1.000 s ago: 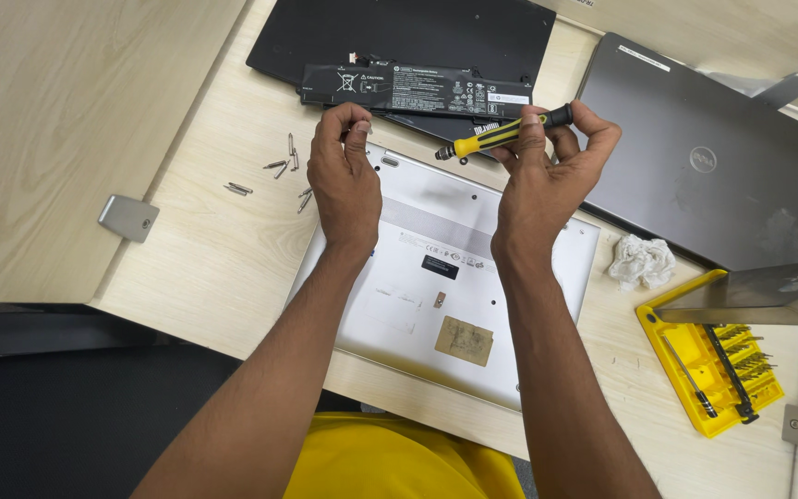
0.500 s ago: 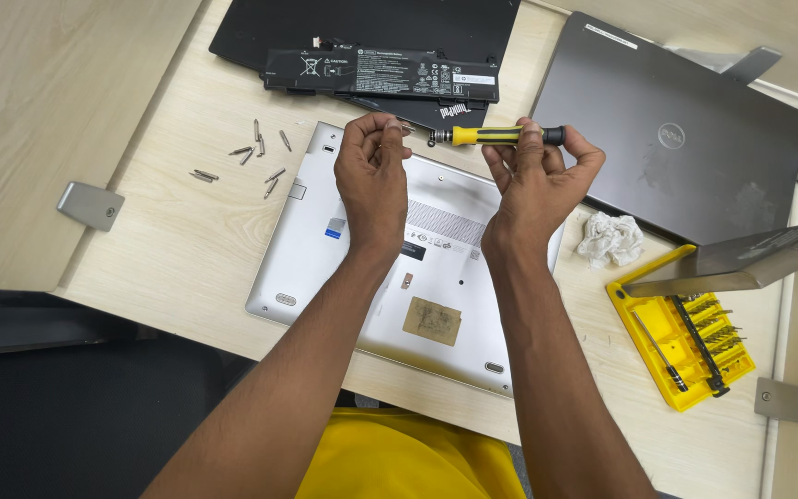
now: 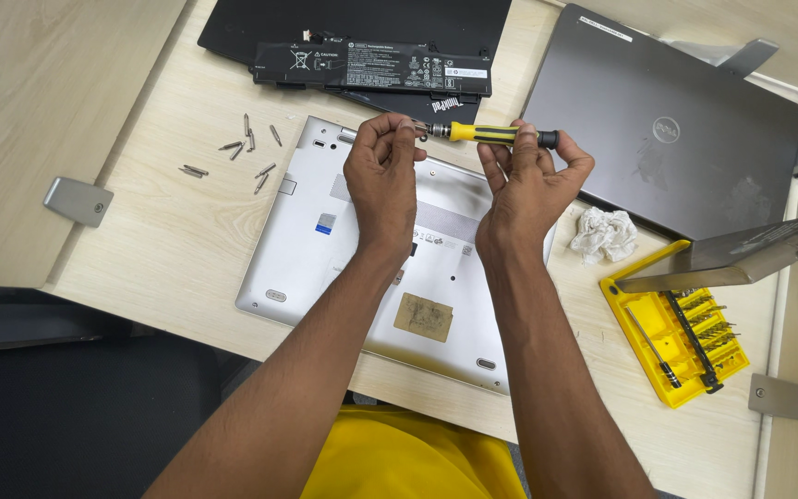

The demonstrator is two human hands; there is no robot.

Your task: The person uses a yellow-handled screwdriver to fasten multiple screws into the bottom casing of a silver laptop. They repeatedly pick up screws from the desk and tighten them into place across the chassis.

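Both hands sit nearer me now: right hand (image 3: 528, 180) grips the light, rigid screwdriver (image 3: 487, 135) handle; left hand (image 3: 382, 166) pinches, I think, its tip.

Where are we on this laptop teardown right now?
Done: loose screws lie on the desk and a black battery sits apart. In hand: both the left hand and right hand hold the yellow screwdriver, fingers at its tip. Left: the silver laptop lies base up, cover on.
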